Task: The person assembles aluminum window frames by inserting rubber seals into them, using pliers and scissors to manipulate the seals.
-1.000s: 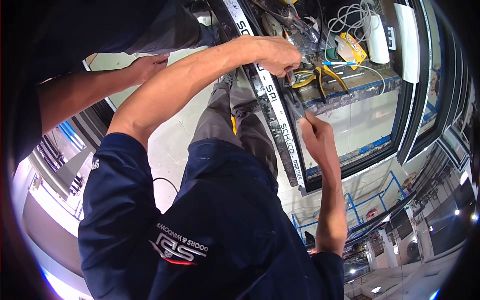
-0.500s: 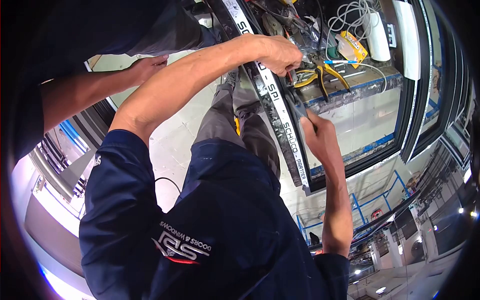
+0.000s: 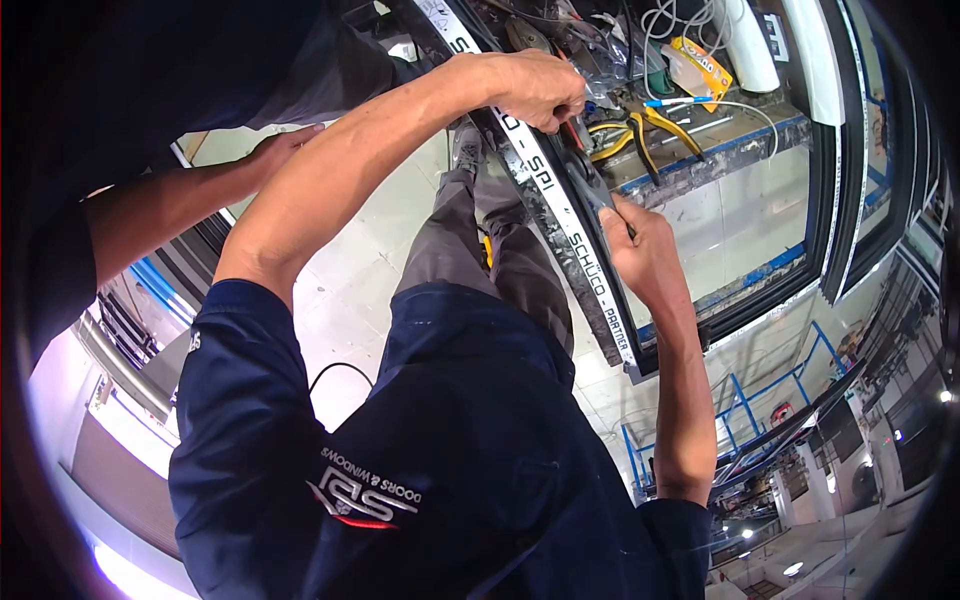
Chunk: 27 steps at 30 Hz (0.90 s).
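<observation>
My left hand (image 3: 543,92) is closed over the upper end of a long dark tool (image 3: 590,178) with a red part near my fingers. Its exact kind I cannot make out. Around the lower end of the same tool, the fingers of my right hand (image 3: 640,240) are wrapped. The tool lies along a black window frame profile (image 3: 597,285), which carries white tape with printed lettering. Just right of the tool, yellow-and-black pliers (image 3: 640,133) rest on the bench, touched by neither hand.
A cluttered work surface (image 3: 735,150) holds a yellow packet (image 3: 701,72), a white cable and a white roll (image 3: 748,50). Other black frame profiles stand at the right. Another person's forearm (image 3: 180,185) reaches in from the left, beside my left arm.
Both hands and the tool keep nearly the same hold. My left hand sits slightly further left and up, while the view has shifted a little; the frame's lower end appears further right.
</observation>
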### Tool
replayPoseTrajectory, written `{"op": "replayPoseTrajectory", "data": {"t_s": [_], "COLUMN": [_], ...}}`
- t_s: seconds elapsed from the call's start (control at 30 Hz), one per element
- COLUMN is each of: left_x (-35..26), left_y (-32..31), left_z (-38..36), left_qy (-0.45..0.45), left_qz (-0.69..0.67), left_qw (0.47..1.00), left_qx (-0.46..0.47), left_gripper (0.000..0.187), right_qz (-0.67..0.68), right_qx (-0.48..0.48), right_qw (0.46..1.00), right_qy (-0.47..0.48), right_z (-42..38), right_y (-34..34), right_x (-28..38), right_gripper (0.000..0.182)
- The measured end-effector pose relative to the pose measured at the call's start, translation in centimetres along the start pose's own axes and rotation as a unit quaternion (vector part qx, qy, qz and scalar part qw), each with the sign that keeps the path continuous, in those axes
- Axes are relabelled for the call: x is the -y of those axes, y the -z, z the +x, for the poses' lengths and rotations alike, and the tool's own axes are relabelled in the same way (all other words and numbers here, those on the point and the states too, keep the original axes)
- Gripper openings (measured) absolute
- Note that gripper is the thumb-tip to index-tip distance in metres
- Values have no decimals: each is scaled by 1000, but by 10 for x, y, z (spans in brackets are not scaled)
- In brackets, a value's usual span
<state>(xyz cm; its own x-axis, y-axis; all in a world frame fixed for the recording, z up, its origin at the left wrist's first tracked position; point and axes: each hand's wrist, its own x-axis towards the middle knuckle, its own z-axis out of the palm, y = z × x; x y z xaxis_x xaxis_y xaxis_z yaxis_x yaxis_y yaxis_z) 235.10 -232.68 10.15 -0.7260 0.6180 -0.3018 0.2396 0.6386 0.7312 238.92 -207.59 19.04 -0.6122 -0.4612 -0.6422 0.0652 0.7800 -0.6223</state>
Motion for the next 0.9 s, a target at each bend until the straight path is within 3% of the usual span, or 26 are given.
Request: {"op": "replayPoseTrajectory", "data": {"t_s": [0.1, 0.2, 0.23, 0.33, 0.37, 0.5, 0.53, 0.57, 0.9], "left_x": [2, 1, 2, 3, 3, -10, -11, 6, 0], "left_y": [-1, -4, -5, -8, -8, 10, 13, -3, -1], "left_z": [3, 3, 2, 0, 0, 2, 0, 2, 2], "left_qy": [12, 14, 7, 8, 14, 41, 43, -5, 11], "left_qz": [-3, 0, 3, 0, 0, 35, 47, 10, 11], "left_qw": [1000, 1000, 1000, 1000, 1000, 997, 995, 1000, 1000], "left_qx": [3, 2, -6, -22, -20, 48, 73, -6, 6], "left_gripper": [10, 12, 12, 13, 13, 17, 19, 13, 21], "right_qz": [3, 30, -15, 21, 55, 153, 156, 160, 83], "right_qx": [-50, -10, -6, -52, 4, -11, -28, -44, -198], "right_qw": [998, 999, 999, 997, 998, 982, 983, 982, 976], "right_qy": [38, 14, 29, 49, 21, -106, -96, -87, 41], "right_z": [-13, -3, 5, 4, -3, -36, -40, -44, -39], "right_y": [-8, -7, -6, -12, -4, -2, -1, 1, 4], "right_x": [-24, -7, -5, -18, -16, -24, -31, -43, -46], "right_gripper": [26, 23, 24, 26, 30, 35, 36, 36, 29]}}
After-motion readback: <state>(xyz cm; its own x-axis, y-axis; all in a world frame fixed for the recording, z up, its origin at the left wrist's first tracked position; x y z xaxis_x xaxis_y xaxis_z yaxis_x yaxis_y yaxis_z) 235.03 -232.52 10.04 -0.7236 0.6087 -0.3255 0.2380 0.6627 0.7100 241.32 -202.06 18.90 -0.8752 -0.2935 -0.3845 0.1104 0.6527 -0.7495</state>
